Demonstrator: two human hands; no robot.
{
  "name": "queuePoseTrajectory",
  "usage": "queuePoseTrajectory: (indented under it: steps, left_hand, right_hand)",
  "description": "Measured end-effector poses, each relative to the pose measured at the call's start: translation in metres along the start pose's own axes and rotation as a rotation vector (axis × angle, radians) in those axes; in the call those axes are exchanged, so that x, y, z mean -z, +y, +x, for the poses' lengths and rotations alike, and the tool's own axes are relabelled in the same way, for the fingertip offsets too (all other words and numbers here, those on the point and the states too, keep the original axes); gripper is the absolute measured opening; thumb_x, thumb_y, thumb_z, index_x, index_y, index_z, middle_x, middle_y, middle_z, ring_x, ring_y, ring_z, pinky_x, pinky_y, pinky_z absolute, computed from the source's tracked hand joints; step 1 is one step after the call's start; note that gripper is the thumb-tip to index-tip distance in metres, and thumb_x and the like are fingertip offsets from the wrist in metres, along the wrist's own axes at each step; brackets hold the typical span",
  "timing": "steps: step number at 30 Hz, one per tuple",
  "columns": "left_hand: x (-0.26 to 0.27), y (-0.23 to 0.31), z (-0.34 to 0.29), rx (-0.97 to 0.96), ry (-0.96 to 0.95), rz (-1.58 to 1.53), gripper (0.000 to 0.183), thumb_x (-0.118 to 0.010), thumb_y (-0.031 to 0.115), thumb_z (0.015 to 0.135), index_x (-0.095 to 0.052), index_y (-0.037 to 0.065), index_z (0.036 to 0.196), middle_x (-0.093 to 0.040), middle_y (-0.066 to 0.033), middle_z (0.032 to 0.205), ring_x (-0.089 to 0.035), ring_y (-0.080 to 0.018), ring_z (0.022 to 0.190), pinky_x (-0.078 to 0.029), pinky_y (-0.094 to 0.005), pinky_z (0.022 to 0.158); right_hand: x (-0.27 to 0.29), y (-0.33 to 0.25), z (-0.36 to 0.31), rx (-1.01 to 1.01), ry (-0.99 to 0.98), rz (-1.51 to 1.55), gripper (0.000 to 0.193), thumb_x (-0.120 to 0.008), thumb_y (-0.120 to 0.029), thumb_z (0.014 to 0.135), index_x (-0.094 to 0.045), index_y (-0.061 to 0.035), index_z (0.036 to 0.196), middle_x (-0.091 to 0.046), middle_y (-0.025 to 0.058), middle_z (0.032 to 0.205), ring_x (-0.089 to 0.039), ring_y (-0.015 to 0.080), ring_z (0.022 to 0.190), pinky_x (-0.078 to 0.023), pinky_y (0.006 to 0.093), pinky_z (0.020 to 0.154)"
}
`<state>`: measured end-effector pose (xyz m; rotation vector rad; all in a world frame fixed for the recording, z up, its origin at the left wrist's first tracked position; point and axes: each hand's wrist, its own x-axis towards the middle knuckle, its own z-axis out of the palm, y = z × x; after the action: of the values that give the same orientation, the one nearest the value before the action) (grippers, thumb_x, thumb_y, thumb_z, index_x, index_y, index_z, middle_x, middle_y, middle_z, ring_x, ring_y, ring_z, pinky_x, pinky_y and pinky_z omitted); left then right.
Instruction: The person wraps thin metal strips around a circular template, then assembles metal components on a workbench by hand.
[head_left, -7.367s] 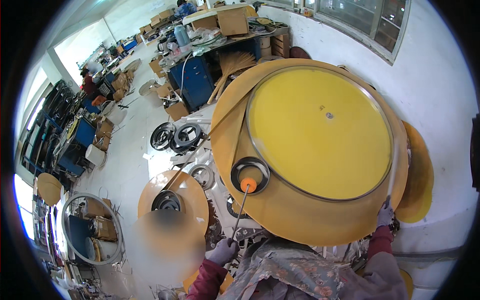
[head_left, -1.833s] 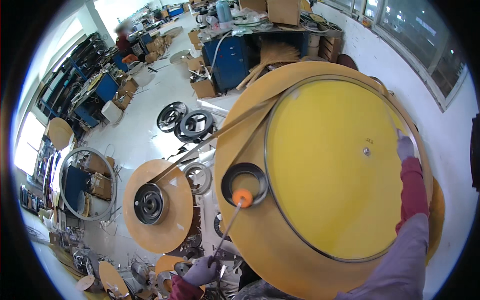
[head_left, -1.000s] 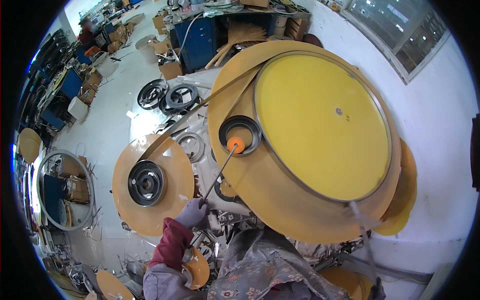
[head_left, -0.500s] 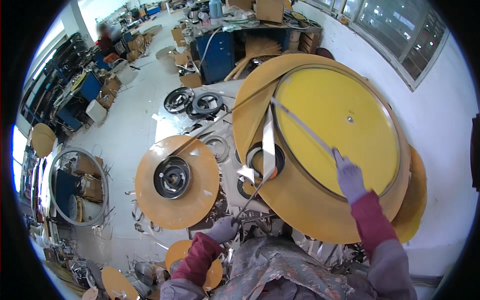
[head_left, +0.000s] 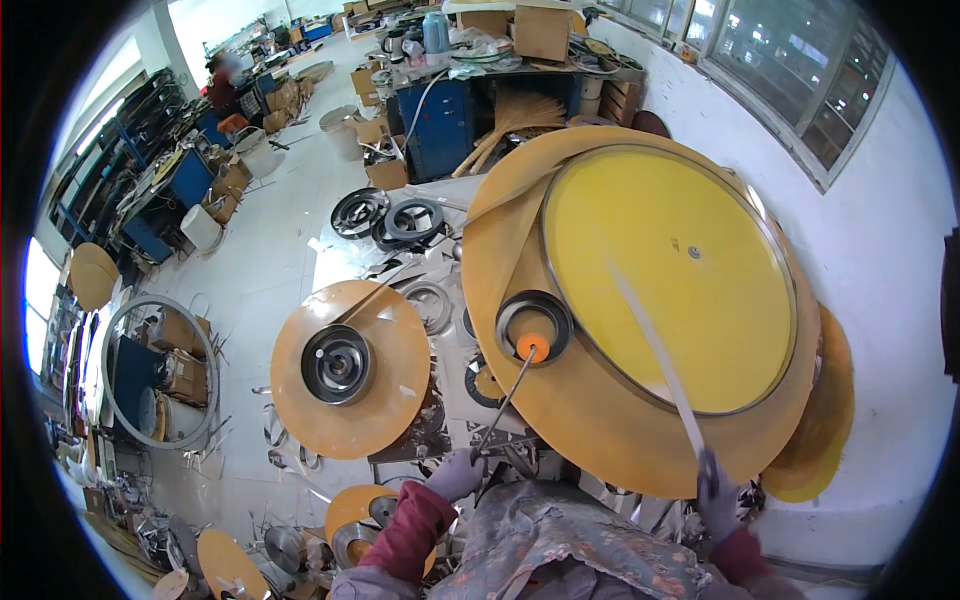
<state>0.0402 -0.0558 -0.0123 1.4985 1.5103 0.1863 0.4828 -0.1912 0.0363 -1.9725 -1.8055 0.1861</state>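
Observation:
My left hand [head_left: 455, 475], in a grey glove, is closed around the near end of a thin metal rod [head_left: 508, 398]. An orange ball knob [head_left: 533, 347] sits at the rod's far end, at the edge of a dark ring [head_left: 568, 325]. My gloved right hand [head_left: 718, 500] grips the near end of a long metal strip [head_left: 655, 345], at the near edge of the large tan disc [head_left: 590, 440]. The strip runs out over a yellow disc [head_left: 640, 215] with a metal rim; its far end is blurred.
To the left stands a smaller tan disc [head_left: 340, 430] with a dark hub [head_left: 338, 362]. Black rings [head_left: 413, 218] lie beyond it. Loose metal scraps lie around my lap. A white wall [head_left: 890, 270] closes the right side. A person [head_left: 222, 85] is far off at the left.
My right hand has come back toward my body, pulling the strip across the yellow disc. A bright strip piece that stood over the dark ring is gone, uncovering the orange knob.

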Motion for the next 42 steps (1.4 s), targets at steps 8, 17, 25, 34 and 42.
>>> queuePoseTrajectory:
  steps: [8, 17, 25, 34, 42]
  left_hand:
    - [-0.011, -0.014, 0.016, 0.040, -0.089, -0.021, 0.030, -0.049, 0.023, 0.091, -0.061, -0.003, 0.086, -0.064, -0.0164, 0.066, -0.064, -0.0287, 0.059, -0.050, -0.0406, 0.061]
    - [-0.017, 0.004, 0.006, 0.029, -0.161, -0.027, 0.025, -0.046, 0.019, 0.089, -0.061, -0.001, 0.086, -0.061, -0.0133, 0.061, -0.061, -0.0235, 0.053, -0.048, -0.0372, 0.058]
    - [-0.013, 0.004, -0.004, 0.115, -0.094, -0.065, 0.027, -0.048, 0.020, 0.088, -0.064, -0.001, 0.083, -0.062, -0.0140, 0.061, -0.063, -0.0256, 0.056, -0.049, -0.0385, 0.061]
    - [-0.044, -0.040, 0.003, -0.004, -0.068, -0.109, 0.025, -0.049, 0.018, 0.092, -0.061, -0.003, 0.084, -0.059, -0.0101, 0.061, -0.058, -0.0177, 0.051, -0.045, -0.0334, 0.050]
    - [-0.048, -0.016, -0.008, 0.070, -0.180, -0.134, 0.030, -0.047, 0.021, 0.090, -0.061, -0.004, 0.086, -0.062, -0.0159, 0.062, -0.063, -0.0256, 0.055, -0.050, -0.0382, 0.058]
  right_hand:
    - [0.014, 0.105, -0.221, -0.397, -0.084, 0.067, 0.049, -0.047, -0.015, 0.095, -0.039, -0.0034, 0.142, -0.061, 0.0236, 0.117, -0.065, 0.0339, 0.095, -0.051, 0.0401, 0.078]
    - [0.044, 0.100, -0.178, -0.502, 0.048, 0.025, 0.051, -0.048, 0.000, 0.086, -0.047, -0.0046, 0.137, -0.064, 0.0243, 0.100, -0.063, 0.0366, 0.085, -0.049, 0.0401, 0.078]
    - [0.050, 0.140, -0.176, -0.868, -0.144, -0.215, 0.047, -0.050, -0.007, 0.091, -0.047, -0.0120, 0.138, -0.062, 0.0255, 0.114, -0.064, 0.0361, 0.096, -0.048, 0.0395, 0.080]
    - [0.032, 0.148, -0.158, -0.780, -0.140, -0.318, 0.047, -0.049, -0.006, 0.090, -0.048, -0.0079, 0.137, -0.057, 0.0212, 0.126, -0.059, 0.0351, 0.110, -0.046, 0.0416, 0.090]
    - [0.027, 0.178, -0.157, -0.764, -0.132, -0.298, 0.054, -0.050, -0.002, 0.088, -0.042, -0.0085, 0.140, -0.055, 0.0198, 0.130, -0.056, 0.0370, 0.114, -0.044, 0.0407, 0.095]
